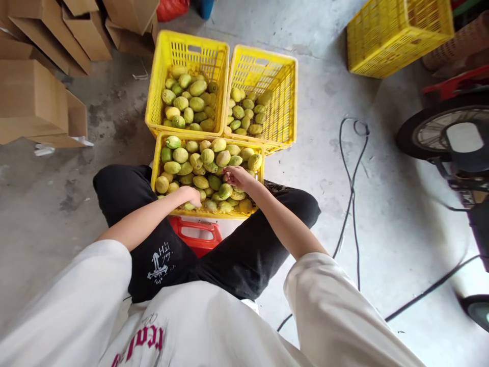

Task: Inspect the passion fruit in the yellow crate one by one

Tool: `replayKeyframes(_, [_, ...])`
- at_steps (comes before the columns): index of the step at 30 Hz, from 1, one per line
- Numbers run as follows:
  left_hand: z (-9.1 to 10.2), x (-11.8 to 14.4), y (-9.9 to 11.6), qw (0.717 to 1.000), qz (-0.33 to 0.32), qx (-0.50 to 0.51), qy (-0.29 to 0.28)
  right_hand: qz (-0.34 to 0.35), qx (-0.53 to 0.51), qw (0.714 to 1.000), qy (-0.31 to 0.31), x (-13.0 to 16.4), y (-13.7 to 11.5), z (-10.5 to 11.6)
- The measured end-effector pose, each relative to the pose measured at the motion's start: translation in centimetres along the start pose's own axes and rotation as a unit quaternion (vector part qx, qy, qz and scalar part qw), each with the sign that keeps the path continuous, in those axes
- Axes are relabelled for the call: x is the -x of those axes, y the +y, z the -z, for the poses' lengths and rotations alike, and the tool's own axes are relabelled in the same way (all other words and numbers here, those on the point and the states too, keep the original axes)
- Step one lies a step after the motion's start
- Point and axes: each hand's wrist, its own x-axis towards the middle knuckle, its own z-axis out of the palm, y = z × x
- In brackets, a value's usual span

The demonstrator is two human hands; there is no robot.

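Observation:
A full yellow plastic crate [156, 165] stands between my knees, heaped with green-yellow lemons [200, 182]. My left hand [191, 196] reaches down into its near side, among the lemons; the fingers point downward and are mostly hidden. Over the right-middle of the heap is my right hand [237, 177], its fingers curled together close above the fruit. Whatever they may hold is hidden. Behind the full crate, two more yellow crates stand side by side, a left one [151, 97] and a right one [293, 102], each partly filled with similar fruit.
Open cardboard boxes [48, 97] crowd the upper left. Another yellow crate [376, 38] is at the upper right, near a motorbike wheel [445, 125]. A black cable [352, 193] loops over the concrete floor. Below the full crate shows a red plastic object [198, 247] with a handle opening.

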Motion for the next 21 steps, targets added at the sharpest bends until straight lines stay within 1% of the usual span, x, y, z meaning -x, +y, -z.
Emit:
replayKeyframes(3, [0.5, -0.9, 1.6, 0.994, 0.051, 0.092, -0.03, 0.008, -0.021, 0.999, 0.026, 0.2, -0.2, 0.9])
replayKeyframes(5, [1.4, -1.5, 3.3, 0.981, 0.064, 0.184, -0.024, 0.008, -0.038, 0.998, 0.049, 0.4, -0.3, 1.7])
replayKeyframes(6, [2.0, -1.7, 4.3, 0.961, 0.071, 0.269, -0.004, 0.008, -0.045, 0.997, 0.058, 0.5, -0.3, 2.1])
replayKeyframes(7, [2.7, -1.8, 5.3, 0.929, 0.074, 0.362, 0.027, 0.01, -0.052, 0.996, 0.066, 0.5, -0.3, 2.5])
replayKeyframes(8, [3.4, -1.8, 6.3, 0.912, 0.048, 0.404, 0.052, 0.012, -0.059, 0.996, 0.072, 0.5, -0.1, 2.9])
replayKeyframes(9, [4.1, -1.6, 7.3, 0.896, 0.007, 0.439, 0.071, 0.016, -0.065, 0.995, 0.078, 0.6, 0.1, 3.3])
replayKeyframes(10, [4.8, -1.3, 8.1, 0.856, -0.042, 0.507, 0.096, 0.018, -0.07, 0.994, 0.083, 0.6, 0.3, 3.6])
replayKeyframes(11, [5.4, -0.9, 8.8, 0.816, -0.085, 0.561, 0.108, 0.02, -0.074, 0.993, 0.086, 0.6, 0.6, 3.8])
replayKeyframes(12, [5.9, -0.4, 9.3, 0.785, -0.117, 0.599, 0.108, 0.019, -0.076, 0.993, 0.086, 0.7, 0.9, 3.9])
replayKeyframes(13, [6.3, 0.0, 9.6, 0.767, -0.129, 0.62, 0.101, 0.016, -0.077, 0.993, 0.083, 0.9, 1.2, 3.9])
replayKeyframes(14, [6.5, 0.5, 9.8, 0.762, -0.131, 0.627, 0.095, 0.011, -0.076, 0.994, 0.079, 1.0, 1.3, 3.9])
replayKeyframes(15, [6.7, 0.8, 9.8, 0.764, -0.128, 0.626, 0.09, 0.005, -0.074, 0.994, 0.076, 1.2, 1.4, 3.8])
replayKeyframes(18, [6.5, 1.1, 9.2, 0.794, -0.1, 0.593, 0.094, -0.008, -0.068, 0.995, 0.07, 1.7, 1.1, 3.3])
replayKeyframes(21, [6.2, 0.6, 8.5, 0.823, -0.072, 0.551, 0.114, -0.008, -0.064, 0.996, 0.065, 2.1, 0.3, 2.9])
